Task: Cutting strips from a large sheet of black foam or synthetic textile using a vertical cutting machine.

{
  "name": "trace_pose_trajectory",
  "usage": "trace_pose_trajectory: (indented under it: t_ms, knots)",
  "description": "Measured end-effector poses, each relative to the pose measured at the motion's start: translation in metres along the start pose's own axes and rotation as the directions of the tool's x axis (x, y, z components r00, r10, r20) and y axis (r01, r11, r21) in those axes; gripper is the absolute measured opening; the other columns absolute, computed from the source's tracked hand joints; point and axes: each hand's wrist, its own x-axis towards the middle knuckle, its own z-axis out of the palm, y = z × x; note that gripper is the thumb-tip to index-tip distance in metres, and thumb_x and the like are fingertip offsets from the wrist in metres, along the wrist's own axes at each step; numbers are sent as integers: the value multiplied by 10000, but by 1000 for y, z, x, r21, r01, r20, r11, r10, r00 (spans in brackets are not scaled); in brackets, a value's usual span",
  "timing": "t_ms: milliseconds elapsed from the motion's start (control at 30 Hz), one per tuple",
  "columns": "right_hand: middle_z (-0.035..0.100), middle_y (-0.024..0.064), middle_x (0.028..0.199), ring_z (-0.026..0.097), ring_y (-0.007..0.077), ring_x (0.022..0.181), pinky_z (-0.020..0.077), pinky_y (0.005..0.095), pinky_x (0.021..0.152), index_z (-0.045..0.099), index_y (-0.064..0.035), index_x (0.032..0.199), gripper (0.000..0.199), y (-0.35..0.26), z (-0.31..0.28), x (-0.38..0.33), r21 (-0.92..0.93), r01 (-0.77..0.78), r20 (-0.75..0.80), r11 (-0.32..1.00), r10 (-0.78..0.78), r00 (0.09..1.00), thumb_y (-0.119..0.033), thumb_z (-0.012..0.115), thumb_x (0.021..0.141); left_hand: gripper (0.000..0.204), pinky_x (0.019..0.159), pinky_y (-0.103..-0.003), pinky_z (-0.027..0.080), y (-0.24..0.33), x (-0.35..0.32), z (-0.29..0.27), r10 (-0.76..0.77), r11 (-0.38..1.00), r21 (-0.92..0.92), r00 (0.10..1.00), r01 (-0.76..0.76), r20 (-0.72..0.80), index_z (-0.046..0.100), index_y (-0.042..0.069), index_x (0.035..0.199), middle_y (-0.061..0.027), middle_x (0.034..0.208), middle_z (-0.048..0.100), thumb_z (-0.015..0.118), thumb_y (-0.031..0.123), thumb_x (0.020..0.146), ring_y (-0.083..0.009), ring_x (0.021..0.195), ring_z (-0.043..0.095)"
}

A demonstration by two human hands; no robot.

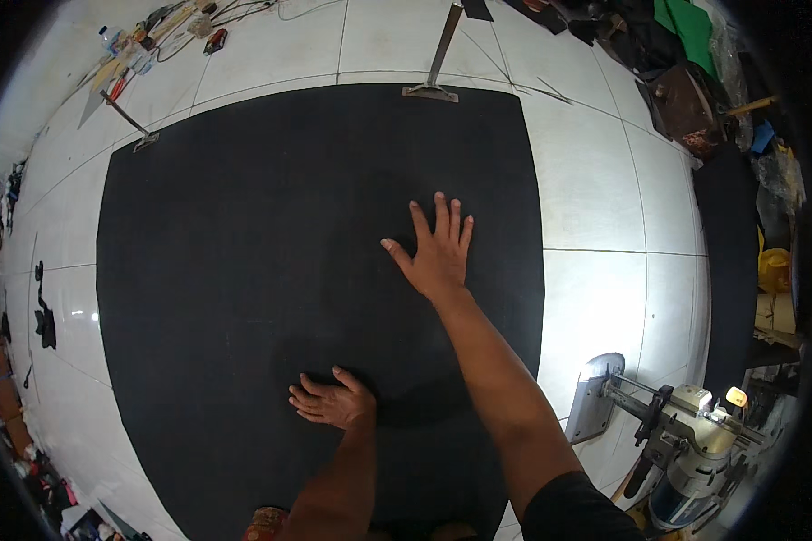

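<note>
A large black fabric sheet (216, 261) lies flat over white tiles, nearly filling the middle of the view. My right hand (438, 257) rests on its right half, palm down, fingers spread. Nearer to me, my left hand (338, 404) is over the cloth, turned sideways with its fingers pointing left and apart; neither hand holds anything. At the far edge a metal clamp with a long arm (431, 92) sits on the fabric. A second, smaller clamp (145, 141) is at the far left corner.
An electric cloth-cutting machine (695, 446) with a flat base plate stands at the right, beside the fabric. Behind it runs a strip of black cloth (731, 261) and piled bags (690, 108). Tools, cords and a bottle (110, 41) lie far left; a black scrap (45, 325) lies left.
</note>
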Motion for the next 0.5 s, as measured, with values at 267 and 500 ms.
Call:
trace_pose_trajectory:
  t_ms: [267, 500]
  knots:
    - [218, 190, 1606, 88, 403, 1516, 29, 607, 1201, 472, -127, 1468, 810, -13, 12, 3, 45, 54, 45, 998, -56, 997, -712, 482, 909, 692, 1218, -553, 90, 5, -4, -5, -25, 1000, -16, 999, 25, 32, 236, 71, 1502, -217, 1588, 131, 411, 509, 996, -390, 1506, 58]
    - [189, 180, 1623, 76, 396, 1521, 19, 611, 1201, 448, -149, 1486, 823, -35, 9, 8, 47, 106, 56, 993, -108, 993, -741, 415, 916, 697, 1212, -575, 94, 0, -1, -3, -13, 1000, -8, 1000, 13, 20, 246, 55, 1486, -248, 1577, 138, 386, 522, 988, -416, 1504, 46]
